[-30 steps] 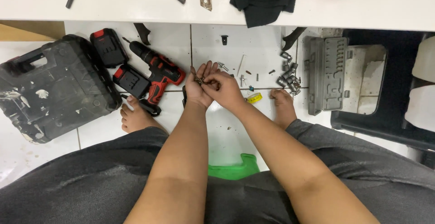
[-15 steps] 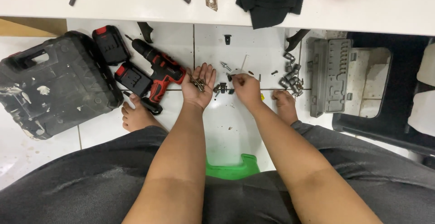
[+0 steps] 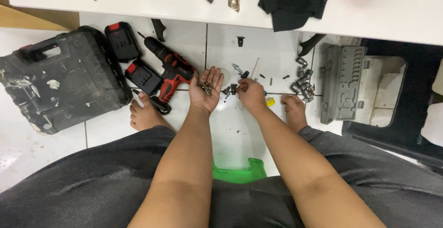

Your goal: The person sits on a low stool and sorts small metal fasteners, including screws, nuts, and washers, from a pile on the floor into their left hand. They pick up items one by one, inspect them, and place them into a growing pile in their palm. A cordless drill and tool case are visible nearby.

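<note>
My left hand [image 3: 206, 89] lies palm up over the tiled floor, cupping several small dark screw bits [image 3: 205, 88] in the palm. My right hand [image 3: 251, 94] reaches down just to its right, fingertips pinched on a small dark bit [image 3: 234, 88] on the floor. More loose bits [image 3: 258, 73] lie scattered on the tile beyond the hands. A red and black cordless drill [image 3: 170, 71] lies just left of my left hand.
An open black tool case [image 3: 55, 80] sits at the left, with two black battery packs [image 3: 122, 41] near it. Metal sockets [image 3: 302, 78] and a grey socket tray [image 3: 341, 87] lie at the right. A white table edge [image 3: 152, 2] spans the top. A green stool [image 3: 237, 172] shows between my knees.
The hands were together working on something; they have parted. The left palm has turned up and flattened with the bits in it, and the right hand has moved right, down to the floor.
</note>
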